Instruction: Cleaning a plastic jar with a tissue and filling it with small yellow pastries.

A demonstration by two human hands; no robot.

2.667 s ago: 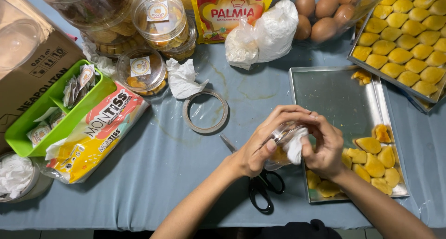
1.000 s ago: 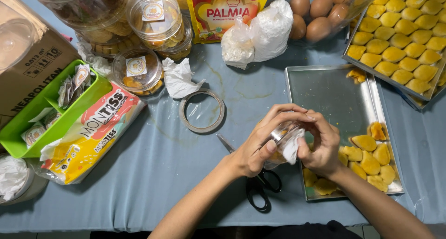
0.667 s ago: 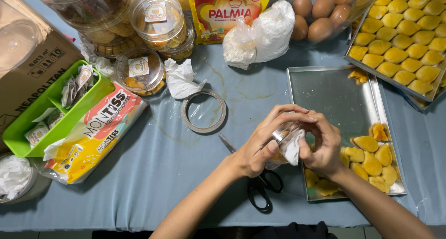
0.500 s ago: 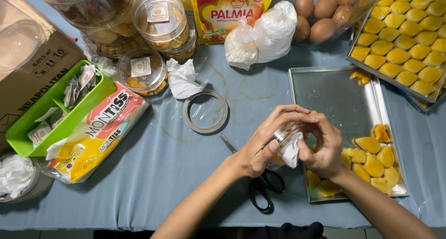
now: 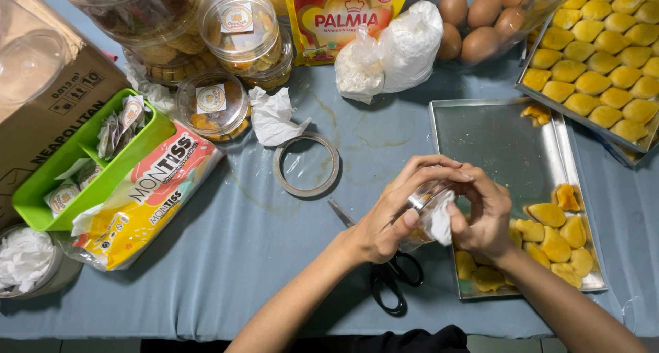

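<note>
My left hand grips a small clear plastic jar tilted on its side above the blue tablecloth. My right hand presses a white tissue against the jar's mouth. Both hands hover over the near left corner of a metal baking tray that carries yellow pastries at its near right end. Black-handled scissors lie on the cloth right under my left wrist.
A tape roll and a crumpled tissue lie left of the tray. Lidded cookie jars, a margarine pouch, a white plastic bag, brown eggs and a second tray of pastries stand behind. A green bin and a snack bag sit left.
Both hands have stayed on the jar and tissue in the same spot, with only small finger shifts. The view wobbles slightly.
</note>
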